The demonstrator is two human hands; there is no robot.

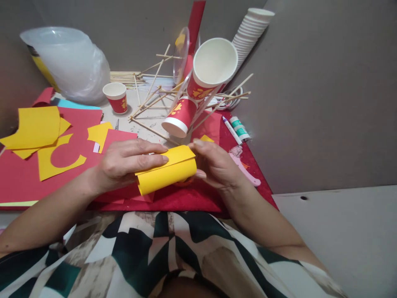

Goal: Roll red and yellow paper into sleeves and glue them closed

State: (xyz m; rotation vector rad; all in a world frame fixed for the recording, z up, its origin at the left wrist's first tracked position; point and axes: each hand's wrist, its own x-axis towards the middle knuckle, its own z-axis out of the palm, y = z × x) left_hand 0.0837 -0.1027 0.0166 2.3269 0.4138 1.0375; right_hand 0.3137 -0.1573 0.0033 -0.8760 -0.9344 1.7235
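Yellow paper roll (167, 174) sits between left hand (127, 163) and right hand (217, 165), both seemingly closed on it.

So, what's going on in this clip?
A person holds a sheet of yellow paper curled into a tube, just above a table covered with red paper. The left hand presses down on the overlapping flap, and the right hand grips the tube's other end. Behind the hands stands a structure of wooden sticks and red paper cups. Yellow offcuts lie to the left, with a stack of white cups at the back.
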